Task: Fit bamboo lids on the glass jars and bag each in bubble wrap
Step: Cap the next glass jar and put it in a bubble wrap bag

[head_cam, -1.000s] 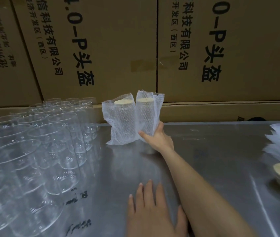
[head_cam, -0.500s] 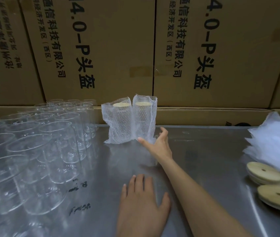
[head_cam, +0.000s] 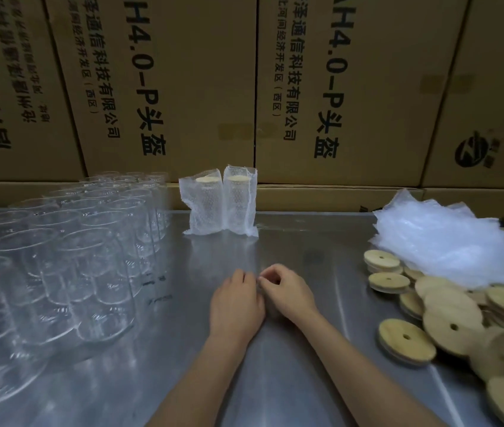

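Two lidded jars in bubble wrap bags (head_cam: 219, 204) stand side by side at the back of the steel table (head_cam: 306, 349), apart from both hands. Several bare glass jars (head_cam: 68, 260) crowd the left side. A heap of round bamboo lids (head_cam: 448, 315) lies at the right, with a pile of bubble wrap bags (head_cam: 448, 238) behind it. My left hand (head_cam: 235, 306) and my right hand (head_cam: 287, 291) rest together on the table's middle, fingers curled and touching each other. Neither hand holds anything that I can see.
Tall printed cardboard boxes (head_cam: 189, 87) form a wall right behind the table. The table's back edge meets a lower row of cardboard boxes (head_cam: 321, 198).
My right hand has let go of the right bagged jar and pulled back to the table's middle beside my left hand. The view has tilted down, showing more lids and bags.
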The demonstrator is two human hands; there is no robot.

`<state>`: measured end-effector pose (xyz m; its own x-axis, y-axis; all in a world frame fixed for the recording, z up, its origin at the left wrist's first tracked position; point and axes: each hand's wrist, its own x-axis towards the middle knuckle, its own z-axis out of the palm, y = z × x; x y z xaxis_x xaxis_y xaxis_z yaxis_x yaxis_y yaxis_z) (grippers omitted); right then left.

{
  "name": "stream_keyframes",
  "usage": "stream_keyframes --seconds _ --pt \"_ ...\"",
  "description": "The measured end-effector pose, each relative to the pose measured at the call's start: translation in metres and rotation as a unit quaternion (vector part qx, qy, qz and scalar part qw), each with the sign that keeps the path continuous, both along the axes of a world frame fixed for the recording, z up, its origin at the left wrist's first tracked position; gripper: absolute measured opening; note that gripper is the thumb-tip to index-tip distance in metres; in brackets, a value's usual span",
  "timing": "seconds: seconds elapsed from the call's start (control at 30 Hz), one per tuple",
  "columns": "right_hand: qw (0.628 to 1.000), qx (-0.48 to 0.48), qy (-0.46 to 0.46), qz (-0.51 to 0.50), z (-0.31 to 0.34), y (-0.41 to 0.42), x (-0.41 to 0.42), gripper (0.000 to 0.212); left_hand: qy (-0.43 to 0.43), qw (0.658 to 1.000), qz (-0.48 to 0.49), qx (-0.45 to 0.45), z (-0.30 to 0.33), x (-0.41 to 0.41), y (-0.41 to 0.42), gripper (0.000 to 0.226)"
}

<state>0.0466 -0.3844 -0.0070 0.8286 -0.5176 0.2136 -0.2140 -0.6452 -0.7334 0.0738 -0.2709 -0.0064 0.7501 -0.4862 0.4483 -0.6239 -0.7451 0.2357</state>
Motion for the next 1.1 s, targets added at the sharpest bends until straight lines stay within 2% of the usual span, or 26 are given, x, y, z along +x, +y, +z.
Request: stream_keyframes --seconds 0.27,0.4,0.5,0.57,0.63,0.73,0.8,0.87,0.93,1.0,1.1 --pt "0.999 -0.018 0.004 0.048 0.006 0.022 -0.066 0.003 -0.034 0.998 -0.061 0.006 -0.002 -0.05 0.028 0.024" --pt "0.996 -0.026 0.003 0.084 0.001 0.029 -0.097 0.011 -0.06 0.993 -0.093 0.045 -0.008 -0.076 0.057 0.03" --pt "0.995 -0.039 -0.001 0.093 0.0 0.03 -0.114 0.011 -0.122 0.987 -0.096 0.047 0.008 -0.089 0.08 0.029" --pt "0.996 -0.032 -0.005 0.085 0.003 0.029 -0.12 0.01 -0.177 0.983 -0.046 -0.001 0.025 -0.083 0.096 0.03" --pt "0.996 -0.026 -0.003 0.081 0.005 0.029 -0.121 0.009 -0.196 0.978 0.045 -0.061 0.045 -0.07 0.116 0.034" --pt "0.997 -0.017 -0.003 0.078 0.006 0.029 -0.121 0.012 -0.189 0.955 0.186 -0.136 0.065 -0.048 0.154 0.051" --pt "0.997 -0.017 -0.002 0.077 0.005 0.028 -0.12 0.013 -0.153 0.947 0.251 -0.131 0.07 -0.038 0.177 0.068" --pt "0.996 -0.017 -0.008 0.082 0.005 0.027 -0.12 0.013 -0.101 0.945 0.293 -0.103 0.073 -0.032 0.195 0.078" --pt "0.996 -0.013 -0.013 0.089 0.006 0.027 -0.12 0.015 -0.054 0.941 0.33 -0.053 0.073 -0.029 0.204 0.078" --pt "0.996 -0.012 -0.012 0.092 0.006 0.028 -0.121 0.016 -0.068 0.942 0.326 -0.043 0.069 -0.028 0.206 0.066" --pt "0.996 -0.011 -0.013 0.091 0.006 0.027 -0.121 0.016 -0.132 0.943 0.291 -0.089 0.064 -0.033 0.207 0.055"
